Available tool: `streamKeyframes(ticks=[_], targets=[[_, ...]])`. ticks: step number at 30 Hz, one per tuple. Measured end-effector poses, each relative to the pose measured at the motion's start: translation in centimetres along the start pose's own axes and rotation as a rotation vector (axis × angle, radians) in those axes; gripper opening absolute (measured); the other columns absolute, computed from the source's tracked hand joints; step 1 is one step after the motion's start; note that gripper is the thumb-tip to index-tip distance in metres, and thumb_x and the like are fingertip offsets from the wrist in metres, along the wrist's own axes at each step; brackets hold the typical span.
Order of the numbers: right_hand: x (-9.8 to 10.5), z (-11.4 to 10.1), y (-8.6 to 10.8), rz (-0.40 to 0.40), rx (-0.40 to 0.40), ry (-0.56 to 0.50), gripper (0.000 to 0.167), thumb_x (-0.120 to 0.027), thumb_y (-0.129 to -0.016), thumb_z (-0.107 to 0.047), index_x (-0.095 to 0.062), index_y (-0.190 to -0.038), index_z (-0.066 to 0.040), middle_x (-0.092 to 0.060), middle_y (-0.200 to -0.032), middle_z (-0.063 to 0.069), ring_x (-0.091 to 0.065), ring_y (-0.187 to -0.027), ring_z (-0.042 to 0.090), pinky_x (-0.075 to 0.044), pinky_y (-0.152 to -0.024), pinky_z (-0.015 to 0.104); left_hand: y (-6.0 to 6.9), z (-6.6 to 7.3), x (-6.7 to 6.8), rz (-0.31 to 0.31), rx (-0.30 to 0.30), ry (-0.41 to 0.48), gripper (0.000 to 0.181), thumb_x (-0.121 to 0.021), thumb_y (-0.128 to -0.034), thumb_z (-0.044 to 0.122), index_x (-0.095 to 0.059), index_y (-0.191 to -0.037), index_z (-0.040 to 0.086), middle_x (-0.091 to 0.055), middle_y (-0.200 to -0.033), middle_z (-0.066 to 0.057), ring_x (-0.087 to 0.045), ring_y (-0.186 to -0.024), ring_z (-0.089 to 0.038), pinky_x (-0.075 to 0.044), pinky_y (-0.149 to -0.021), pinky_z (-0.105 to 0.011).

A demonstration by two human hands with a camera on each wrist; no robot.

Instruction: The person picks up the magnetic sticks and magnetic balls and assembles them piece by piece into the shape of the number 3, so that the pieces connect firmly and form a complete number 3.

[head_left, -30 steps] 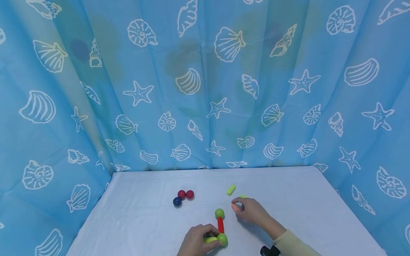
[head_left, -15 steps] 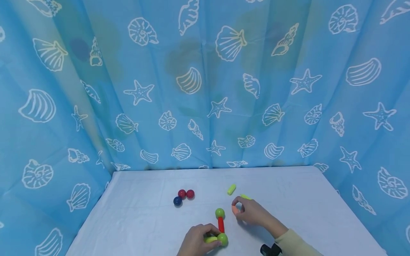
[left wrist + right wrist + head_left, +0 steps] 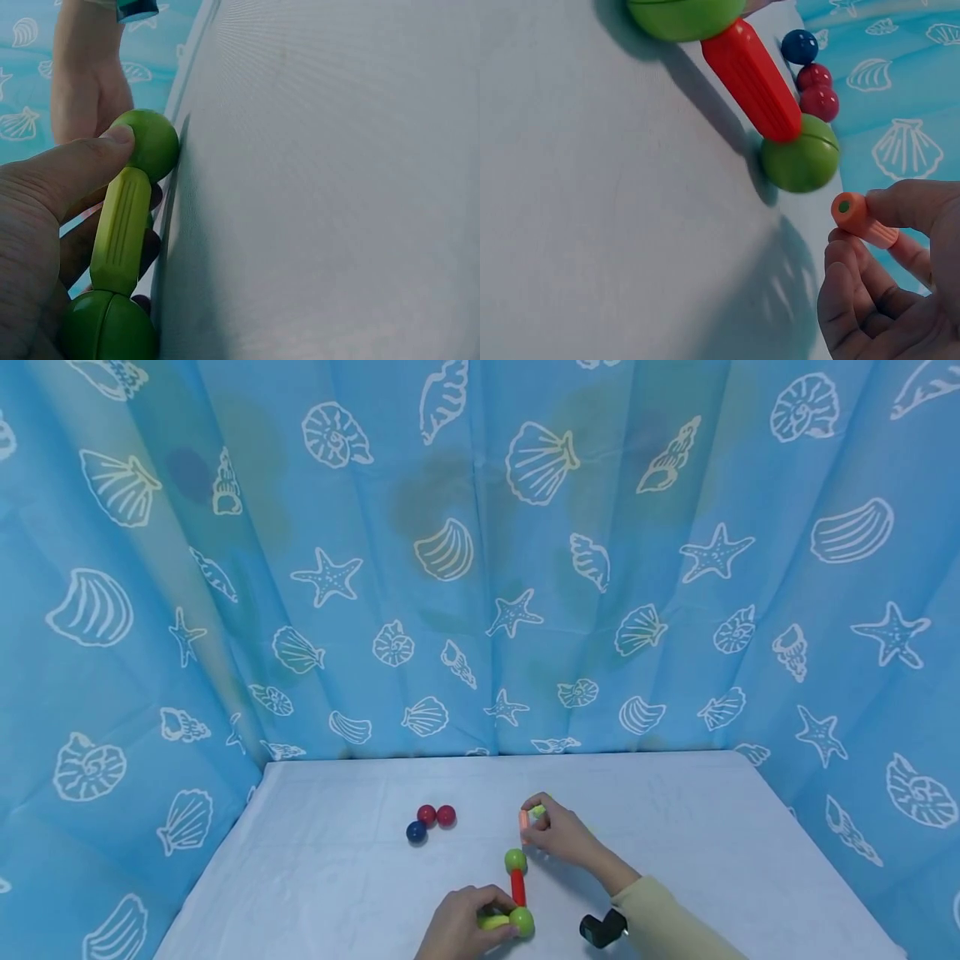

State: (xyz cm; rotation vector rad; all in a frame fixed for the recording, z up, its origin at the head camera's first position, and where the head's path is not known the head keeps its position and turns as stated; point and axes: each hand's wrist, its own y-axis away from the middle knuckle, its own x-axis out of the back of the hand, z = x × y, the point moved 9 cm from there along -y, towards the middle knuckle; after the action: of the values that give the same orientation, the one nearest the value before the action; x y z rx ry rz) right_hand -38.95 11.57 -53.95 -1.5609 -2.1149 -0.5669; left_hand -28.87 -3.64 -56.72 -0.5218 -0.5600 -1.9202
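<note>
My left hand [image 3: 463,922] grips a joined toy of green balls and rods at the table's near side. Its thumb lies on a green ball [image 3: 154,144], and the yellow-green rod [image 3: 122,229] runs from there to another green ball [image 3: 109,328]. A red rod [image 3: 518,888] links that corner ball to a farther green ball [image 3: 515,860]. Between thumb and fingers, my right hand [image 3: 562,835] pinches a short orange rod [image 3: 864,220], apart from the far ball [image 3: 801,154]. One end of the orange rod shows a green-filled hole.
Two red balls [image 3: 437,815] and a dark blue ball [image 3: 416,832] lie together on the white table [image 3: 337,877], left of the far green ball. A loose yellow-green rod [image 3: 537,811] shows behind my right fingers. A shell-print curtain [image 3: 480,568] hangs behind.
My right hand has moved left and farther away with the orange rod, which now points more along the table's depth. The left hand keeps its place on the toy.
</note>
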Motion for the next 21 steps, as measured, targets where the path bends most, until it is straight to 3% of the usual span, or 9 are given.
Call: streamKeyframes(ticks=[4, 9, 21], targets=[[-1.1, 0.0, -0.5, -0.022, -0.015, -0.037, 0.036, -0.072, -0.094, -0.020, -0.054, -0.124, -0.013, -0.063, -0.080, 0.002, -0.058, -0.068, 0.019, -0.050, -0.062, 0.031, 0.0, 0.0, 0.1, 0.005, -0.004, 0.000, 0.019, -0.082, -0.0863, 0.028, -0.076, -0.103, 0.023, -0.068, -0.086, 0.014, -0.054, -0.076, -0.010, -0.049, -0.079, -0.032], [-2.0, 0.5, -0.8, -0.034, -0.073, -0.010, 0.036, -0.073, -0.094, -0.024, -0.056, -0.125, -0.014, -0.062, -0.081, 0.003, -0.058, -0.069, 0.019, -0.050, -0.064, 0.029, 0.0, 0.1, 0.1, 0.010, 0.001, -0.001, 0.017, -0.083, -0.0858, 0.027, -0.076, -0.101, 0.023, -0.068, -0.085, 0.015, -0.054, -0.075, -0.011, -0.049, -0.079, -0.034], [-2.4, 1.3, -0.7, -0.040, -0.089, 0.010, 0.037, -0.072, -0.095, -0.029, -0.058, -0.126, -0.015, -0.061, -0.084, 0.003, -0.058, -0.070, 0.018, -0.052, -0.067, 0.031, 0.1, 0.1, 0.0, 0.012, -0.003, -0.022, 0.017, -0.083, -0.0860, 0.029, -0.076, -0.101, 0.023, -0.067, -0.084, 0.016, -0.053, -0.075, -0.011, -0.049, -0.080, -0.036]])
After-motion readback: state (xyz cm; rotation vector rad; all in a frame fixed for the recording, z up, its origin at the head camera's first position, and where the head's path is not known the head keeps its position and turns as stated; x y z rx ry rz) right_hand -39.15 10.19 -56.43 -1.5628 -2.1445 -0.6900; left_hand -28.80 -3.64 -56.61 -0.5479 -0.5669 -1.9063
